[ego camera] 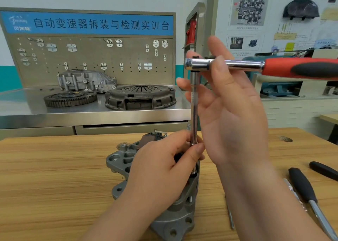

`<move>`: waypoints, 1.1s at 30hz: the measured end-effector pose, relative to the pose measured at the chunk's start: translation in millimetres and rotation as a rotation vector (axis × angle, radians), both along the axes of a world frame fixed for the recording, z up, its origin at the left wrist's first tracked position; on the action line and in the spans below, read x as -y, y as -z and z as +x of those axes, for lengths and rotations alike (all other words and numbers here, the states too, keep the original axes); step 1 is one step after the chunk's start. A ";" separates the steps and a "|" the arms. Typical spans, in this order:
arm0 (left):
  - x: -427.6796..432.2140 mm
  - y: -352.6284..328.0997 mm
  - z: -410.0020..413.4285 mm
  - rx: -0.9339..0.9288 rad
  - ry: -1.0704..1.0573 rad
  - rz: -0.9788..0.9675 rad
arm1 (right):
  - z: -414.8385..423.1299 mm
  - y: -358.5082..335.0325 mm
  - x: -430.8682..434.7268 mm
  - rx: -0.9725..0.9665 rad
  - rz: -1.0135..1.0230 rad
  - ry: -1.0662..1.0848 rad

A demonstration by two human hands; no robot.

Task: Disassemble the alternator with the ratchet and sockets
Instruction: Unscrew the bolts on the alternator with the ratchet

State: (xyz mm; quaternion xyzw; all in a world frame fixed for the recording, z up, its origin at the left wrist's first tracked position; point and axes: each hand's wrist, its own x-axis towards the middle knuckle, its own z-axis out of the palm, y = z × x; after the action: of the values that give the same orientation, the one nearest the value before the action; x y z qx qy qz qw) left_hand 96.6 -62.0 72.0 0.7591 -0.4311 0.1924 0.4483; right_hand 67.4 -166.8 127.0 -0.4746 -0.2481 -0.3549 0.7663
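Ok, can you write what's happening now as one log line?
left hand pinches foot of extension bar | right hand, fingers straight, touches head of ratchet | alternator on wooden table

Head-worn view, forward-down, close over table [45,167]

My left hand [164,160] covers the top of the alternator [175,220] and the lower tip of the extension bar [193,112], hiding what it sits on. The handle of the ratchet [245,65] runs off the right edge; the alternator base is cut off below.
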 end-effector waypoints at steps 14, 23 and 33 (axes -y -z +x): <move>-0.4 2.6 3.0 -0.027 0.003 -0.006 | -0.3 -0.4 1.6 -0.006 -0.025 0.002; 0.0 -0.1 0.2 0.013 -0.018 0.024 | 0.8 -0.7 3.2 -0.025 -0.011 -0.046; -0.1 -2.2 -3.0 0.018 0.003 0.044 | 0.8 0.2 4.7 -0.075 0.021 -0.056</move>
State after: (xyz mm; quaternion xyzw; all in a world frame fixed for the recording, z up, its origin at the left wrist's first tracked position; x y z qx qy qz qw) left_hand 93.6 -61.9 74.1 0.7662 -0.4405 0.1891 0.4278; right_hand 68.2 -171.5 126.8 -0.4725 -0.2288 -0.3178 0.7896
